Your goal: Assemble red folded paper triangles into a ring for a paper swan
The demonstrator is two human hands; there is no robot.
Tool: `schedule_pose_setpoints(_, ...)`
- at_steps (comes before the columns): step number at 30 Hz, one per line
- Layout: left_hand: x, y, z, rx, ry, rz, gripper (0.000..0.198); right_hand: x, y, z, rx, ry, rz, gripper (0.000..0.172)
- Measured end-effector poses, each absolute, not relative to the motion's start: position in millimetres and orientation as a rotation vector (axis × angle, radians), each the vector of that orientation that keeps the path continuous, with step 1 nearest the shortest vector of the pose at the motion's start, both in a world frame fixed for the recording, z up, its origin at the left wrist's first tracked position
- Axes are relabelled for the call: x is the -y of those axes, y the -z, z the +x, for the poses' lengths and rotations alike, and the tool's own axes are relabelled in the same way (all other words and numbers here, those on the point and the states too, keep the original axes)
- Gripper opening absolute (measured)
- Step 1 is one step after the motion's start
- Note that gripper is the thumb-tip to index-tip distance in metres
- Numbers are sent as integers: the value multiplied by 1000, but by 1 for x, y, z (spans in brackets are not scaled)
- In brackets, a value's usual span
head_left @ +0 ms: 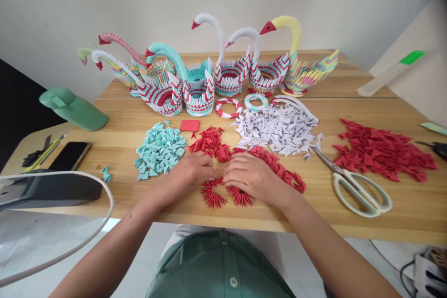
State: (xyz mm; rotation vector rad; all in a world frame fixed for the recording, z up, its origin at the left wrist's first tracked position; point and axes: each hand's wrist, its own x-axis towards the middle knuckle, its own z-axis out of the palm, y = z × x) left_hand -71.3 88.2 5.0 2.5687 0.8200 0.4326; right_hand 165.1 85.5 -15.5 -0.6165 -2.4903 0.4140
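Note:
My left hand [190,171] and my right hand [252,176] rest side by side near the front edge of the wooden table [115,121]. Both have their fingers curled onto a curved chain of red folded paper pieces [225,194], whose spiky ends fan out below the hands. A loose heap of red pieces [213,142] lies just beyond the fingers. To the left is a pile of teal pieces [159,150], and a pile of white pieces [277,129] lies behind the right hand.
Several modular paper swans [199,79] stand along the back. Scissors [356,186] and a second red pile [382,153] lie at right. A phone [70,155], a green cap [75,109] and a dark device [52,188] sit at left. Two paper rings [228,107] lie mid-table.

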Motion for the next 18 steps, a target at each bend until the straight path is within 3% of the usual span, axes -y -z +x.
schedule_pose_setpoints(18,-76,-13,-78,-858,-350,2515,22,-85,17,166,2555,-337,-650,18)
